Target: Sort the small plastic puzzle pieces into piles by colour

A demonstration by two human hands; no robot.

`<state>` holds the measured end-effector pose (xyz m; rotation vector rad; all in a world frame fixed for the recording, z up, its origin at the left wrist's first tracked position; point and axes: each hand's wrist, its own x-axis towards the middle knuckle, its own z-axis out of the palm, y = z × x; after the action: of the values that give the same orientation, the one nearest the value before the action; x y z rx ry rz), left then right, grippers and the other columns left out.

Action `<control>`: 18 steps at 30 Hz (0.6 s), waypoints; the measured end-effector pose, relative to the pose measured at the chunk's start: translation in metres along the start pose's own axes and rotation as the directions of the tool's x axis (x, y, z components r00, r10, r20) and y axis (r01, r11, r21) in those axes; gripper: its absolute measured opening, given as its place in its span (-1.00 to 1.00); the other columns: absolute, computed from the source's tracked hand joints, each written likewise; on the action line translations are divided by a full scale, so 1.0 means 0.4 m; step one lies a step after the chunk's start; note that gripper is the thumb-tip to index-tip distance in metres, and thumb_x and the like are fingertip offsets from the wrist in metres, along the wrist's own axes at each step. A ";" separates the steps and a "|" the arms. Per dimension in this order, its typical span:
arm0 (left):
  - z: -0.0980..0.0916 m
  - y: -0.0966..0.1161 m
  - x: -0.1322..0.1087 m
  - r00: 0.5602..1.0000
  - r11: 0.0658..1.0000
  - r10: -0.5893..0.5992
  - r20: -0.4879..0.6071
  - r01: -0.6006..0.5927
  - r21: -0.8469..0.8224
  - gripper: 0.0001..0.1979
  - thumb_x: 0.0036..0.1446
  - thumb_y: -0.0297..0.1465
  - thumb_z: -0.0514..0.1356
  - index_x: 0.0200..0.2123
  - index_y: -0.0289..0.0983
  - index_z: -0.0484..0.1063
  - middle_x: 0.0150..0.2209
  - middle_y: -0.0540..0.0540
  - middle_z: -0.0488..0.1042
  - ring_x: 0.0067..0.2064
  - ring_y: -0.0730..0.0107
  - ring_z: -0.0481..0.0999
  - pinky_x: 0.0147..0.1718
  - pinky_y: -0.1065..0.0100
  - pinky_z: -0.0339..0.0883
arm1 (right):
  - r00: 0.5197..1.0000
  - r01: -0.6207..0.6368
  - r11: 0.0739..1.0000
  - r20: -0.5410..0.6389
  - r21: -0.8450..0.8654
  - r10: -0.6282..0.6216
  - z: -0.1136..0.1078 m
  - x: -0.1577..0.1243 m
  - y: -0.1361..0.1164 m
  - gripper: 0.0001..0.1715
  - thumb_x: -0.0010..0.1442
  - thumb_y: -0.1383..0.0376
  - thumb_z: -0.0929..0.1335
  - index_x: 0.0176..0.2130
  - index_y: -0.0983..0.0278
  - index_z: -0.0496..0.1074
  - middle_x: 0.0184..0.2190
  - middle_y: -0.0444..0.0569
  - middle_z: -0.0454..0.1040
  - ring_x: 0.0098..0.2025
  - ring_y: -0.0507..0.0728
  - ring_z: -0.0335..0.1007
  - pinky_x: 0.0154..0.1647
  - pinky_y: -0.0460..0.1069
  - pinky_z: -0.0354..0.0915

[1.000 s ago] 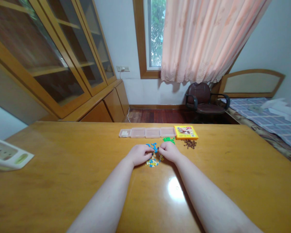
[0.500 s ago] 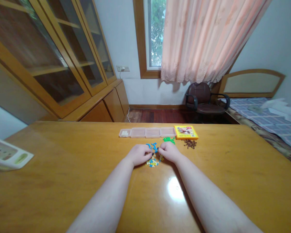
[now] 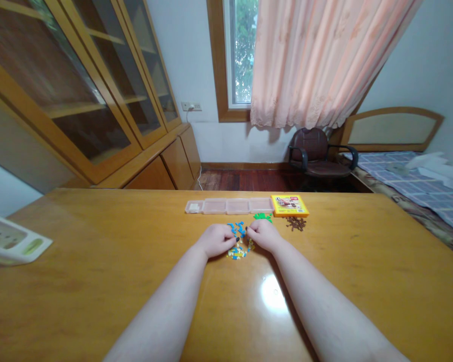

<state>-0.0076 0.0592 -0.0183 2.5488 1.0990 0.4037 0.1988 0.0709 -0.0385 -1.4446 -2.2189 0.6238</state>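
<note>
Both hands (image 3: 216,239) (image 3: 263,235) curled, grip contents unclear, small blue pieces (image 3: 237,229) between fingertips

left hand (image 3: 216,240), right hand (image 3: 263,235), tiny bricks (image 3: 237,240)

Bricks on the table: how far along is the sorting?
Done: green bricks and brown bricks lie in separate piles. In hand: left hand and right hand pick among blue bricks. Left: mixed pile; compartments of the clear box look empty.
</note>
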 end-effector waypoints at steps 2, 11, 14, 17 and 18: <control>0.001 -0.001 0.000 1.000 1.000 0.021 0.014 -0.020 -0.011 -0.62 0.14 -0.31 0.07 -0.69 -0.29 0.36 -0.62 0.02 0.29 -0.55 0.52 0.19 -0.50 0.43 0.01 | 1.000 -0.007 1.000 -0.004 -0.010 0.007 0.001 0.001 0.000 -0.57 0.13 0.29 0.23 -0.71 0.32 0.29 -0.72 -0.18 0.18 -0.61 -0.04 0.04 -0.54 -0.10 -0.09; 0.005 -0.007 0.001 0.998 0.995 0.069 0.010 -0.069 -0.066 -0.62 0.12 -0.37 0.08 -0.73 -0.30 0.29 -0.65 0.04 0.24 -0.56 0.54 0.17 -0.51 0.43 0.01 | 0.994 0.085 0.995 0.058 0.055 -0.088 -0.011 -0.006 -0.015 -0.61 0.14 0.35 0.23 -0.65 0.34 0.41 -0.68 -0.14 0.31 -0.59 -0.04 0.10 -0.50 -0.10 -0.04; 0.007 -0.002 0.002 0.995 0.996 0.086 0.043 -0.085 -0.025 -0.64 0.10 -0.40 0.08 -0.72 -0.30 0.32 -0.66 0.04 0.24 -0.57 0.54 0.16 -0.52 0.42 -0.01 | 0.972 0.166 0.979 0.146 0.115 -0.182 -0.015 -0.013 -0.028 -0.67 0.11 0.38 0.24 -0.59 0.34 0.48 -0.65 -0.13 0.38 -0.57 -0.03 0.14 -0.50 -0.11 -0.02; 0.008 0.000 0.002 0.996 0.997 0.076 0.042 -0.077 0.018 -0.64 0.11 -0.38 0.07 -0.70 -0.29 0.36 -0.65 0.03 0.29 -0.57 0.53 0.18 -0.51 0.42 -0.01 | 0.956 0.197 0.972 0.196 0.125 -0.219 -0.015 -0.017 -0.038 -0.70 0.08 0.38 0.27 -0.58 0.33 0.50 -0.64 -0.13 0.41 -0.57 -0.03 0.15 -0.51 -0.11 -0.02; 0.008 0.000 0.002 0.997 0.997 0.065 0.038 -0.067 0.031 -0.64 0.12 -0.37 0.07 -0.70 -0.29 0.37 -0.65 0.03 0.30 -0.57 0.52 0.18 -0.51 0.41 -0.01 | 0.954 0.197 0.973 0.205 0.123 -0.219 -0.015 -0.018 -0.041 -0.70 0.08 0.38 0.27 -0.58 0.33 0.50 -0.63 -0.13 0.41 -0.57 -0.03 0.15 -0.51 -0.11 -0.02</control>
<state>-0.0060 0.0593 -0.0210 2.6160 1.0185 0.3564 0.1928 0.0593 -0.0250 -1.1181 -2.4262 0.8421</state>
